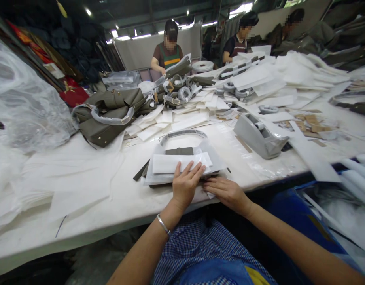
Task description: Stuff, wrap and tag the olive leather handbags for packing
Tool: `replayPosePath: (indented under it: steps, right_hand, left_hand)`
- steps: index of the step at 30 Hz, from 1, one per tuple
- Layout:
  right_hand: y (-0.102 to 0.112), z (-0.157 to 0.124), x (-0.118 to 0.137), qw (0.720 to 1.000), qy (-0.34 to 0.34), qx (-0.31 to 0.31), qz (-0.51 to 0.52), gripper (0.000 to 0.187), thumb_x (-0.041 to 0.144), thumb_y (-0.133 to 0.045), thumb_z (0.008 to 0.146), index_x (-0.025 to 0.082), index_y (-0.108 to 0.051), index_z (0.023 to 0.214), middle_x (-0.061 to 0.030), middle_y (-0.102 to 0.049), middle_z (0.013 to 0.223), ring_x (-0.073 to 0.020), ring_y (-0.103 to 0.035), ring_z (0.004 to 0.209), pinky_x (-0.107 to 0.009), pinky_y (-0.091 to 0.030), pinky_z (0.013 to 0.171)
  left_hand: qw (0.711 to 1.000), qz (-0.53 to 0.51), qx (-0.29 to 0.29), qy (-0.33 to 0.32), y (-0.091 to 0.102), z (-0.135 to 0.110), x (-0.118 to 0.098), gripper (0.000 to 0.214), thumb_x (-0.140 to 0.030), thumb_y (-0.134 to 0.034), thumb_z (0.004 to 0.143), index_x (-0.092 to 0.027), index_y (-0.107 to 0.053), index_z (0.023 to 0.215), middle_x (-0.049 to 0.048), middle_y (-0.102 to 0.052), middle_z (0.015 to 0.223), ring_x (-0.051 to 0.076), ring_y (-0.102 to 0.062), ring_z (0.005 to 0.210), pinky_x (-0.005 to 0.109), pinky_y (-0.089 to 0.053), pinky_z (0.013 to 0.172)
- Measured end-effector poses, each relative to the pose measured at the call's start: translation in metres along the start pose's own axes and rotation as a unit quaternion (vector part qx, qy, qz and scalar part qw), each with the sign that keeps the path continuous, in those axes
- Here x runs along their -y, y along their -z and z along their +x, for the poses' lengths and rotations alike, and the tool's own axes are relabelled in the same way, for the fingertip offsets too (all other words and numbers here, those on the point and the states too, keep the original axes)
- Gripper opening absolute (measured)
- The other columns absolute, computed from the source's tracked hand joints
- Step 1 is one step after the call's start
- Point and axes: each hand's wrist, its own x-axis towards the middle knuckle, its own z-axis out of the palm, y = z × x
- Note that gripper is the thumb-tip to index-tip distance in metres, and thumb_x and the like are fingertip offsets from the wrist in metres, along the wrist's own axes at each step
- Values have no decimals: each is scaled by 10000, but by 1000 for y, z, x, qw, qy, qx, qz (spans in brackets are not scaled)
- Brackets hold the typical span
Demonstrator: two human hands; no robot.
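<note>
A dark olive handbag point(179, 151) lies flat in front of me on the table. Its handle point(184, 133), wrapped in clear film, arches away from me. Over the bag is a thin translucent sheet point(214, 157), topped by a narrow white foam strip point(163, 163). My left hand point(186, 184) rests palm down with fingers spread, its fingertips on the strip and sheet. At the bag's near right edge, my right hand point(228, 193) has its fingers together and bent around something low; what they grip is hidden.
A grey tape dispenser point(258, 136) stands to the right. Another olive handbag point(103, 126) lies at the left, near stacked white sheets point(78, 178). Scattered white foam pieces point(190, 116) cover the table's middle. A co-worker point(169, 49) handles a bag across the table.
</note>
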Motion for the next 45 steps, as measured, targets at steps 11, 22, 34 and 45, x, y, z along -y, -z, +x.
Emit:
replayPosePath:
  steps: [11, 22, 34, 45]
  right_hand:
    - [9, -22, 59, 998, -56, -11, 19, 289, 34, -481, 936, 183, -687, 1074, -33, -770, 1029, -175, -731, 961, -333, -582, 931]
    - [48, 39, 36, 999, -34, -5, 23, 250, 84, -510, 944, 211, -705, 1036, -16, -772, 978, -149, -727, 886, -286, -579, 875]
    - [19, 104, -47, 951, -294, 74, 59, 121, 210, -718, 809, 311, -783, 798, 81, -776, 813, -172, -745, 795, -279, -575, 802]
    - [0, 106, -76, 966, -212, 131, 72, 123, 178, -792, 740, 216, -675, 749, -8, -702, 897, -194, -616, 918, -334, -487, 856]
  left_hand:
    - [1000, 7, 10, 2, -4, 0, -1, 345, -236, -512, 999, -294, -584, 1331, 30, -659, 1303, 210, -581, 1271, 534, -242, 1199]
    - [1000, 1, 10, -8, -2, 0, 0, 337, -241, -530, 988, -280, -590, 1317, 27, -639, 1349, 204, -558, 1277, 530, -228, 1209]
    - [999, -30, -33, 15, -6, 1, 0, 166, -146, -591, 932, -219, -660, 1065, 30, -716, 1006, 171, -657, 931, 415, -466, 1070]
    - [999, -47, -24, 5, -1, 6, 2, 218, -138, -555, 951, -193, -626, 1150, 66, -690, 1224, 192, -648, 968, 329, -540, 883]
